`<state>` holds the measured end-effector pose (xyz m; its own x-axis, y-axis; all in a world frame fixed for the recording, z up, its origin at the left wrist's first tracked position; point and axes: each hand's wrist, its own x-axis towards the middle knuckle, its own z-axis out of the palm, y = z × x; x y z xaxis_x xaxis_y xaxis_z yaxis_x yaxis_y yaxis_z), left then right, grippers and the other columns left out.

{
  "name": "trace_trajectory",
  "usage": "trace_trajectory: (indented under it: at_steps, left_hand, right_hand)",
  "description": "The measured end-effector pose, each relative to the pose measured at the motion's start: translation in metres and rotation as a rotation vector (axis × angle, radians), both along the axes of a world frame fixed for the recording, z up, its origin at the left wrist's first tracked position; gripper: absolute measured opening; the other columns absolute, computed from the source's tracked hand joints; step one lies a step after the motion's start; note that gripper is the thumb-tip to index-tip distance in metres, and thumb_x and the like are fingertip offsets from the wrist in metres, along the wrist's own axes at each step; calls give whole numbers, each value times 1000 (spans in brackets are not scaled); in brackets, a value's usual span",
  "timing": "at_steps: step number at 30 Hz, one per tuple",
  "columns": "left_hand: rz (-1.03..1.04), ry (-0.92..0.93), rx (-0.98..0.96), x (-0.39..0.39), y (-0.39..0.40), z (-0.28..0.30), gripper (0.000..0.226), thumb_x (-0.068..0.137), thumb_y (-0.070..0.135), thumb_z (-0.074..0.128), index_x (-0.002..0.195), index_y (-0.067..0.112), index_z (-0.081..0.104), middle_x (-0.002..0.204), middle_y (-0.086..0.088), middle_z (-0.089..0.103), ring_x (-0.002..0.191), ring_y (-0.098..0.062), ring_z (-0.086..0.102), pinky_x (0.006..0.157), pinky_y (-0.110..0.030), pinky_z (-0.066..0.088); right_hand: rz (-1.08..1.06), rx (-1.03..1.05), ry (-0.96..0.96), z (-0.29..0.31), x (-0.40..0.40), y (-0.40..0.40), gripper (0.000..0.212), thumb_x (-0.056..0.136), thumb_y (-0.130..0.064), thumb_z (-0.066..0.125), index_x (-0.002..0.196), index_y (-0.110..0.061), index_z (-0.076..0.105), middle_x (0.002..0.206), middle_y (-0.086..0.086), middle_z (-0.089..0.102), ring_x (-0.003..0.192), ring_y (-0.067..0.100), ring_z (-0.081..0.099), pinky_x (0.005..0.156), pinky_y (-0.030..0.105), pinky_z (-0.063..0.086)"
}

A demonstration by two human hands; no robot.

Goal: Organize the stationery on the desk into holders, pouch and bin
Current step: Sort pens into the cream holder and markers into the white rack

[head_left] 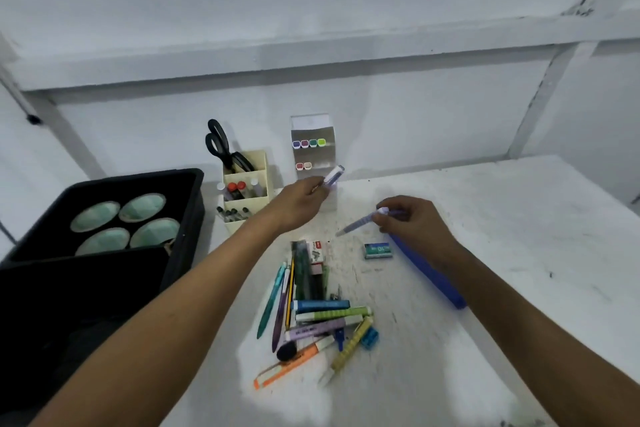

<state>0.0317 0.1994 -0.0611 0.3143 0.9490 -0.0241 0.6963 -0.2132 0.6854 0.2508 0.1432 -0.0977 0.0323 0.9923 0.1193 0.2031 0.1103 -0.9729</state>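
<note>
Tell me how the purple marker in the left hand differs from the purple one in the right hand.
The marker in the left hand is lifted off the desk, pointing toward the tiered white holder; the marker in the right hand sits low, its tip near the desk. The left hand covers most of its marker; the right hand leaves its barrel showing. Both are purple and pinched by fingertips.

- A plain study or craft workspace: scuffed white desk (485,236) against bare white walls.
- Cream desk organiser (246,181) with scissors (221,146), far left.
- Loose pens, highlighters near.
</note>
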Motion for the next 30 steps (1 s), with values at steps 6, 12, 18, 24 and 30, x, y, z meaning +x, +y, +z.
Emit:
trace_trajectory:
  at_steps: [6, 12, 18, 24, 30]
  left_hand:
    - [80, -131, 109, -11, 3, 25, 19, 96, 27, 55, 104, 13, 65, 84, -12, 63, 74, -19, 56, 69, -37, 49]
    - [180, -71, 282, -15, 10, 42, 29, 87, 18, 64, 115, 19, 59, 87, 2, 65, 74, -14, 60, 58, -11, 43]
    - [197, -119, 394, -15, 14, 54, 29, 84, 14, 66, 112, 21, 59, 97, 3, 66, 77, -13, 70, 62, -8, 44]
    - [67, 17, 579, -12, 21, 47, 26, 93, 18, 61, 118, 14, 68, 100, -5, 60, 85, -16, 60, 77, -22, 42]
    - [38, 117, 605, -12, 28, 34, 24, 90, 12, 63, 113, 10, 67, 107, -3, 62, 87, -16, 61, 74, -15, 37]
  right_hand:
    - [16, 145, 74, 35, -15, 28, 20, 82, -7, 70, 100, 1, 66, 76, 21, 67, 61, 21, 65, 65, 33, 59]
    - [4, 251, -55, 54, -26, 60, 21, 75, -9, 77, 95, -7, 72, 87, 9, 73, 69, 17, 71, 74, 32, 58]
    - [11, 332, -229, 59, -28, 76, 22, 78, -8, 73, 100, -8, 72, 96, 1, 72, 78, 4, 68, 73, 13, 50]
    - [-44, 487, -323, 49, -33, 83, 13, 79, -7, 72, 92, -10, 74, 86, -2, 72, 78, 0, 65, 72, 4, 43]
    - [-19, 580, -333, 41, -42, 85, 13, 80, -4, 72, 92, -6, 72, 90, 6, 71, 75, 7, 63, 69, 3, 42]
